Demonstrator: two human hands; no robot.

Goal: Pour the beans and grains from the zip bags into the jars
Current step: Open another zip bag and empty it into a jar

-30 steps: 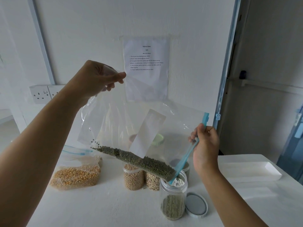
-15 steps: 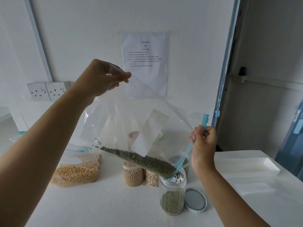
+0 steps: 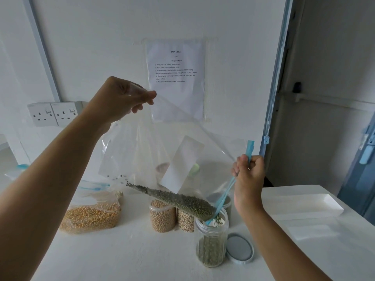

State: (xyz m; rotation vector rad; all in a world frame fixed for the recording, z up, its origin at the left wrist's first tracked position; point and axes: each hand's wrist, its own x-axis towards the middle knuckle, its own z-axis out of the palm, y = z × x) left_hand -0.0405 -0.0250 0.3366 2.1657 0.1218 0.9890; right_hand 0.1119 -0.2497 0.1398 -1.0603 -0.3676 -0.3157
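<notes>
A clear zip bag (image 3: 142, 155) with a white label hangs tilted over the table. My left hand (image 3: 119, 100) pinches its raised bottom corner. My right hand (image 3: 248, 179) grips the blue zip strip at the bag's mouth. Green beans (image 3: 182, 201) lie along the bag's lower edge and run down into an open clear jar (image 3: 212, 240), which is partly filled with green beans. The jar's round lid (image 3: 239, 248) lies on the table beside it, to the right.
A zip bag of yellow corn (image 3: 91, 216) lies at the left. Two filled jars (image 3: 162, 218) stand behind the open one, and another jar (image 3: 225, 201) stands at the back right. A white tray (image 3: 304, 203) is at the right. Wall sockets (image 3: 54, 113) are at the left.
The view has shifted slightly. My left hand has lifted the bag's corner a little, and the green beans have slid further toward the jar.
</notes>
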